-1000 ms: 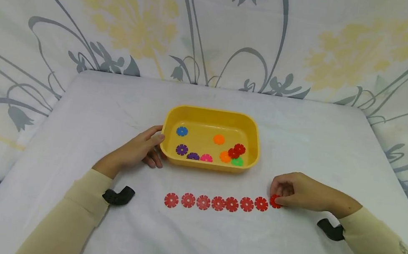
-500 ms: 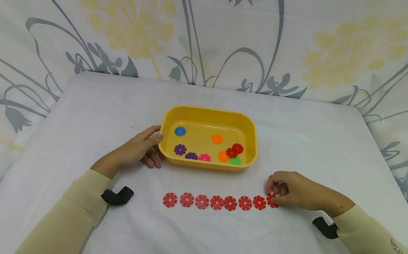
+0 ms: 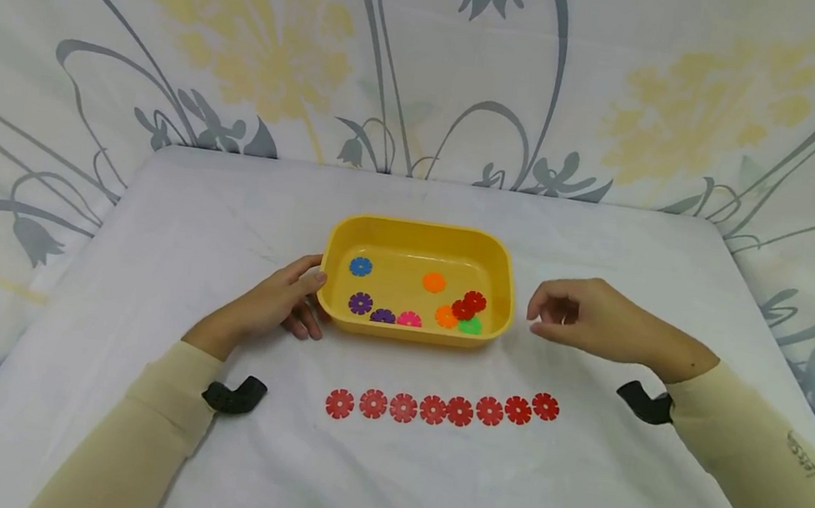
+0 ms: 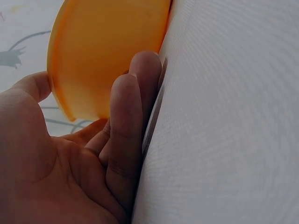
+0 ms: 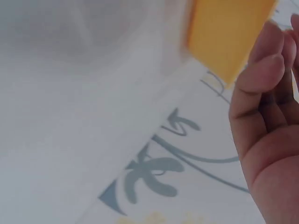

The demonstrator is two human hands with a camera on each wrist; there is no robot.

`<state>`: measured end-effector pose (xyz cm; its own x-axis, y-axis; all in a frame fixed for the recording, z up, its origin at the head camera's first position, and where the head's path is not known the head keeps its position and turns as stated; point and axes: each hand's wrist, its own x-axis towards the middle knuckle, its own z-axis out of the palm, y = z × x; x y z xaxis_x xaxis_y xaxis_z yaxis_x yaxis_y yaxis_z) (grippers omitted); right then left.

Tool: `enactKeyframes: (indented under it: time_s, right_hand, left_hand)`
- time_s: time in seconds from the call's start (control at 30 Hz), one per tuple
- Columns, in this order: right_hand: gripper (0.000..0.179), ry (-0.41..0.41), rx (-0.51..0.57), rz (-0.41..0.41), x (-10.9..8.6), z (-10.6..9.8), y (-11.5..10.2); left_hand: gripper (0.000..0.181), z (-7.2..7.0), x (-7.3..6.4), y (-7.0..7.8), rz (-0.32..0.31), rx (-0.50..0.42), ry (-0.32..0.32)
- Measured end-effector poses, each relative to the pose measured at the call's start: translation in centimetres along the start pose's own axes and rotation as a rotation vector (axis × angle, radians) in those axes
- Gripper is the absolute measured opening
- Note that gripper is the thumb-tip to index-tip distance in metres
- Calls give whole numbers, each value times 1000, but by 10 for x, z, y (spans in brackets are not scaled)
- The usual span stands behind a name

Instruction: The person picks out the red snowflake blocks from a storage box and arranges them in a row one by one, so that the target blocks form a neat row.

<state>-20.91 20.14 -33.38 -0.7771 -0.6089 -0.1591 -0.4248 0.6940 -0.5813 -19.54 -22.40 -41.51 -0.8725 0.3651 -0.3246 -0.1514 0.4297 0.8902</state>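
A yellow plastic tray (image 3: 413,334) stands mid-table, holding several flower-shaped plastic discs in blue, purple, pink, orange, red and green. My left hand (image 3: 269,301) holds the tray's left end. In the left wrist view its thumb (image 4: 39,86) is on the rim, with the other fingers low by the outer wall. Just right of the tray, above the cloth, my right hand (image 3: 589,318) has loosely curled fingers and nothing visible between them. In front of the tray lies a row of several red flower discs (image 3: 460,412); its right-end disc (image 3: 545,406) sits slightly farther back.
White cloth (image 3: 381,486) covers the table. Behind and at both sides hangs a floral-patterned curtain (image 3: 429,64). A black wrist mount (image 3: 234,395) juts from the left sleeve, another black mount (image 3: 645,403) from the right.
My right hand has let go of the rightmost red flower disc, leaving it at the row's end, and has moved up and away beside the tray. My left hand stays at the tray.
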Motion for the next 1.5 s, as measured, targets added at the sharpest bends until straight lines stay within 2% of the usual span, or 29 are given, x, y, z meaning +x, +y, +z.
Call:
enactKeyframes:
  time_s: [0.1, 0.2, 0.33, 0.6, 0.8, 1.0, 1.13, 1.3, 1.5]
  right_hand:
    - [13, 51, -44, -60, 21, -6, -11]
    - [13, 46, -58, -110, 43, -5, -20]
    - [14, -35, -48, -122, 70, 2, -32]
    - [14, -237, -103, -44, 107, 19, -39]
    - [15, -270, -159, -5, 118, 26, -35]
    - [14, -276, -132, -32, 120, 28, -34]
    - [16, -288, -119, -19, 119, 26, -34]
    - [19, -307, -244, -8, 119, 24, -36]
    - [27, -377, -411, -16, 119, 25, -37]
  left_hand:
    - [63, -1, -1, -2, -1, 0, 7]
    - [62, 0, 0, -4, -1, -6, 11]
    - [60, 0, 1, -5, 5, -23, 11]
    - [58, -1, 1, -3, 6, -35, 15]
    - [58, -1, 2, -2, 1, -18, 21]
    - [60, -1, 2, -4, 1, -12, 22]
    - [59, -1, 2, -4, 10, -7, 24]
    - [57, -1, 1, -3, 6, -4, 31]
    - [58, 0, 1, -2, 2, 3, 34]
